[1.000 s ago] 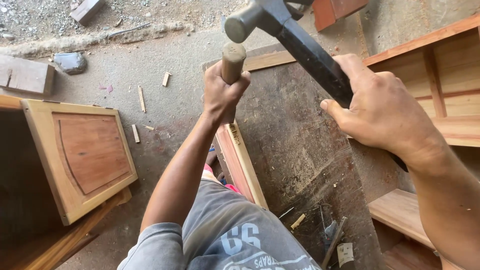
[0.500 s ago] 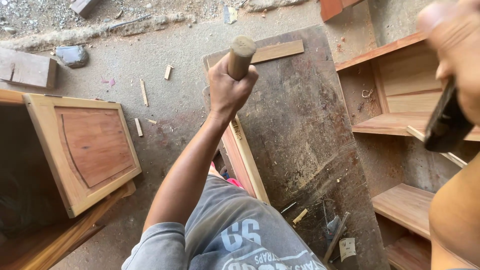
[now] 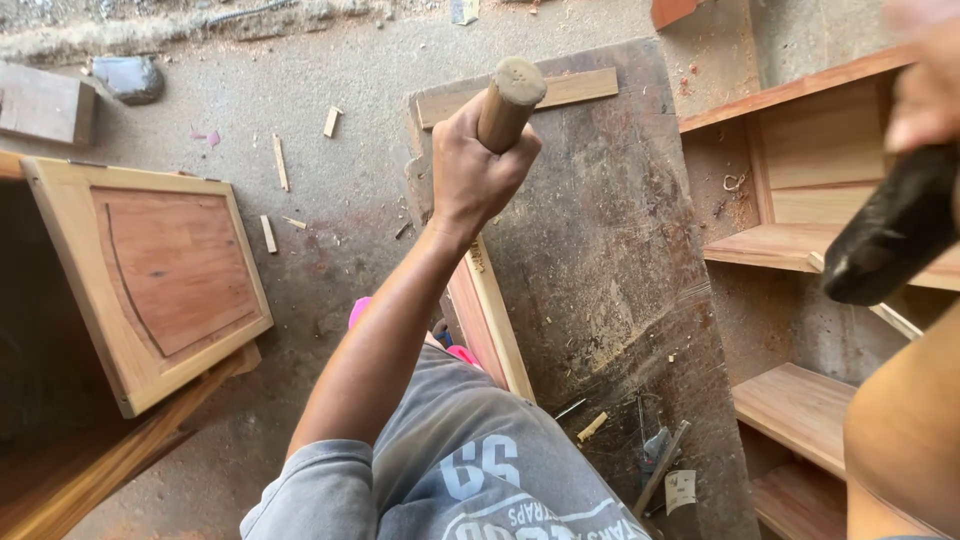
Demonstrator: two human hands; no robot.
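Evidently mid-job: left hand (image 3: 470, 175) clenched on an upright chisel handle (image 3: 508, 103) over a wooden strip (image 3: 487, 315), right hand (image 3: 925, 85) blurred, apparently gripping the raised hammer (image 3: 890, 235); strike pending.

The left hand (image 3: 475, 175) grips a round wooden handle (image 3: 508, 103), pale and matt, its cut end rough and fibrous. Near the right hand (image 3: 925, 85), blurred at the frame's edge, a black hammer handle (image 3: 893, 232) looks smooth with a dull sheen. The dark board (image 3: 610, 260) below is worn wood, stained and dusted with sawdust. The cabinet door (image 3: 160, 270) is smooth planed wood, a reddish panel in a lighter frame, matt. The shelves (image 3: 820, 240) are bare, light wood. The concrete floor (image 3: 300, 80) is rough, gritty and grey. The grey shirt (image 3: 470, 470) is soft cloth.
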